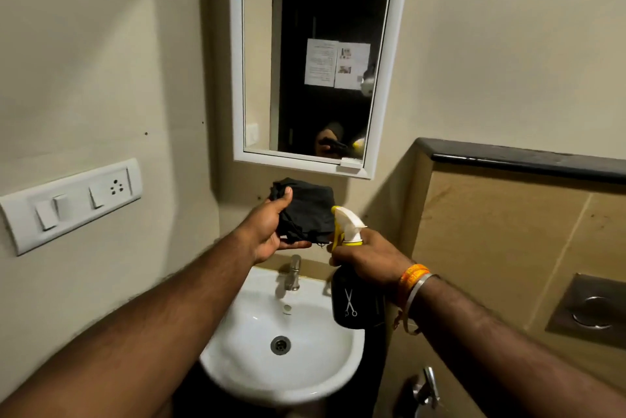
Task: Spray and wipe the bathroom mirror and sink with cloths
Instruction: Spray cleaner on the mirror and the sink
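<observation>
Beige walls, a white switchboard (72,204) left, tiled ledge (528,160) right.

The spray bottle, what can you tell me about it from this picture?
The spray bottle has a black body printed with a white scissors emblem, a yellow collar and a white trigger head with its nozzle pointing up-left toward the dark cloth. The right hand grips its neck, holding it upright above the sink.

A white scissors emblem marks the black spray bottle (352,302); no text is legible.

mirror (318,45) top cut off, reflected papers (335,63) unreadable, spray bottle (355,302) partly hidden
</observation>
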